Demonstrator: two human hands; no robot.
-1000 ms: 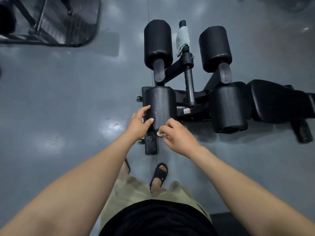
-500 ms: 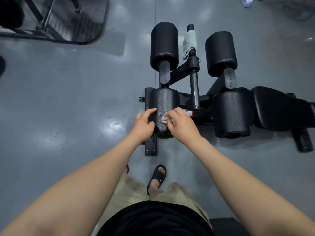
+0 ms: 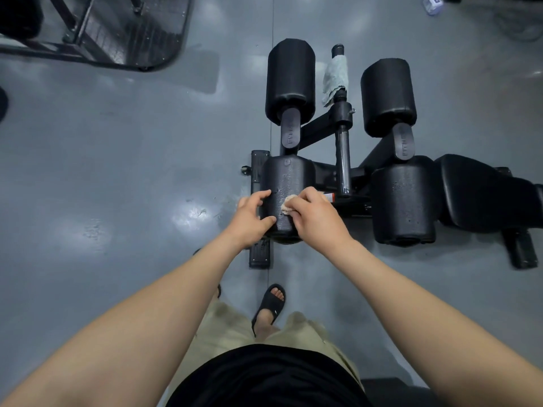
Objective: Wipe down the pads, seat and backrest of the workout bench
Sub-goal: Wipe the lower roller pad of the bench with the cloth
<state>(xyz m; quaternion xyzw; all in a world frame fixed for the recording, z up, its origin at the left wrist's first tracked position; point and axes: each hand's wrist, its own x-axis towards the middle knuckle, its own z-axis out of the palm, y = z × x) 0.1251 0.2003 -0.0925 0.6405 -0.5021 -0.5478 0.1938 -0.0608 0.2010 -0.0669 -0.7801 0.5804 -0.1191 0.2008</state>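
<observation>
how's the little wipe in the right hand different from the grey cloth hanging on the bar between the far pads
Colour: the wipe is pale beige, the cloth grey. Size: the wipe is a small wad, the cloth clearly larger. State: the right hand presses the wipe onto the near-left pad; the cloth hangs untouched, wrapped round the bar. Both are crumpled.

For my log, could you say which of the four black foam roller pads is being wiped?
Only the near-left black foam roller pad: left hand grips it, right hand presses a pale cloth on it.
</observation>
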